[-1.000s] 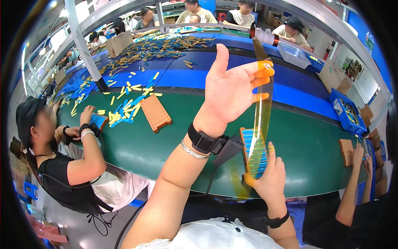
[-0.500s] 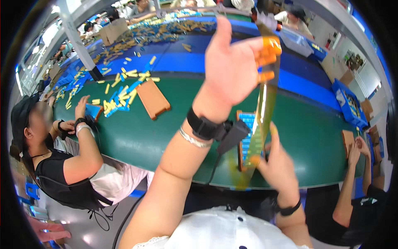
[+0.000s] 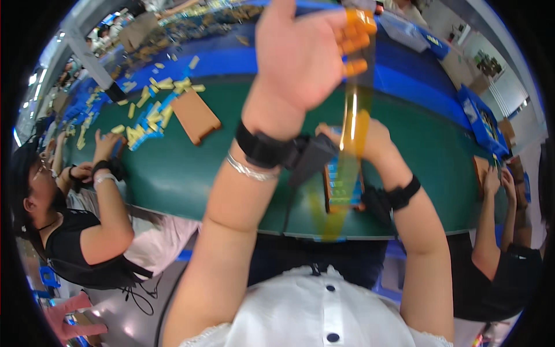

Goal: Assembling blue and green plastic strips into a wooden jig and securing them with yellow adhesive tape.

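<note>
My left hand [image 3: 303, 58] is raised over the work surface, palm facing me and thumb up. Orange covers sit on its fingertips, which are curled onto the upper end of a clear amber tape strip [image 3: 351, 110]. The strip hangs down over an orange-brown tray [image 3: 328, 194] holding rows of blue pieces [image 3: 334, 173], and its lower end reaches the table's near edge. Across the tray's far end lies my right hand [image 3: 377, 140], fingers apart and partly behind the tape. Whether it touches tape or tray I cannot tell; motion blurs it.
A brown tray [image 3: 195, 115] lies on the green table [image 3: 167, 173], beside scattered yellow and blue pieces [image 3: 153, 115]. One person [image 3: 87, 231] works at the left, another person's hands [image 3: 497, 179] at the right. A blue bin [image 3: 483, 121] stands at the far right.
My right hand has moved from the tray's near right side to its far end. The view has shifted, and my left hand still holds the tape up.
</note>
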Motion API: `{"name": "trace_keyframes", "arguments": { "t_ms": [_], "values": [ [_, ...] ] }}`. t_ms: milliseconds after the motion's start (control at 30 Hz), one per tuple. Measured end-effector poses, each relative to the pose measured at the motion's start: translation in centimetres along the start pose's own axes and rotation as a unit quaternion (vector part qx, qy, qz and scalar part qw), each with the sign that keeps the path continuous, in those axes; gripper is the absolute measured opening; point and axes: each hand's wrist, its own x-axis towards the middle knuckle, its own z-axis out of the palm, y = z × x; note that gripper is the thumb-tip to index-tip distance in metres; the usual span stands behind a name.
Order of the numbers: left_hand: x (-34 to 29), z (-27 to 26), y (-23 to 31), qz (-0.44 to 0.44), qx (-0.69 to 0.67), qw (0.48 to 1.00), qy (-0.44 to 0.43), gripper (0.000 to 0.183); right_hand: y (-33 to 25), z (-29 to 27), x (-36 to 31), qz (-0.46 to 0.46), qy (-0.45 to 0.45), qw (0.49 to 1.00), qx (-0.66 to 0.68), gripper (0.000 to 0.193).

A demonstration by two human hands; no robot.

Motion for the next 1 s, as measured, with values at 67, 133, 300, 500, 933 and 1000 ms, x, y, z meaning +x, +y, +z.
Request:
{"name": "trace_keyframes", "arguments": {
  "t_ms": [67,133,300,500,933,1000],
  "values": [
    [0.2,2.7,-1.7,0.055,0.105,0.968,0.22,0.103,-1.0,-0.3,-1.2,-0.015,0.0,1.0,-0.021,0.101],
    [0.2,3.5,-2.0,0.063,0.103,0.961,0.247,0.103,-1.1,0.1,-1.7,-0.029,-0.004,0.999,-0.045,0.097],
    [-0.9,0.9,-1.0,0.055,-0.018,0.998,0.029,0.105,-2.1,-0.3,-2.5,-0.063,-0.051,0.995,-0.052,0.076],
    [-1.1,0.8,0.3,0.047,0.052,0.997,0.034,0.099,-3.8,-0.1,-3.1,-0.108,-0.031,0.993,-0.033,0.079],
    [0.1,1.1,0.0,0.019,0.152,0.987,0.051,0.092,-3.5,2.8,-2.6,-0.088,-0.041,0.994,-0.054,0.084],
    [0.4,1.2,-0.7,0.037,0.158,0.982,0.093,0.091,-2.2,3.2,-2.2,-0.103,-0.004,0.994,-0.047,0.087]
  ]
}}
